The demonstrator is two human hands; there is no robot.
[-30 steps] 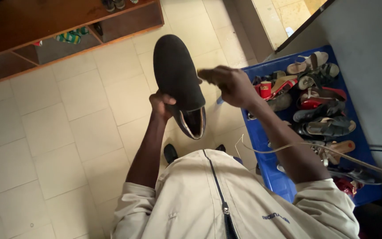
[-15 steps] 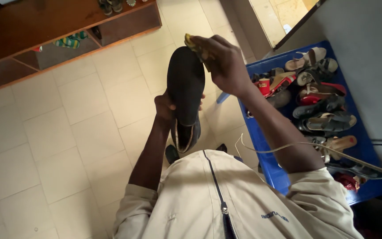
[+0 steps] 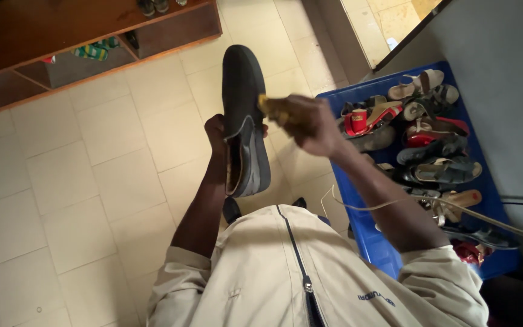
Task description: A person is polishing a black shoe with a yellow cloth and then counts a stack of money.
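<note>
shoes in hand: one black slip-on shoe (image 3: 244, 115), toe pointing away, long axis along the view
left hand (image 3: 216, 130): fingers wrapped round shoe
right hand (image 3: 310, 124): pinching one yellow cloth (image 3: 273, 108)

Black shoe (image 3: 244, 103), yellow cloth (image 3: 273, 108), blue tray (image 3: 370, 239), cream floor tiles (image 3: 74, 175).

Right hand (image 3: 310, 121) and yellowish cloth (image 3: 273, 108) motion-blurred; left fingers (image 3: 214, 128) mostly hidden behind dark shoe (image 3: 243, 115).

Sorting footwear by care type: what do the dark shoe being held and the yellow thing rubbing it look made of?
Dark shoe: likely suede or felt-like fabric, matte, no shine. Yellow thing in the right hand: probably soft cloth or sponge, crumpled; blur leaves it open.
</note>
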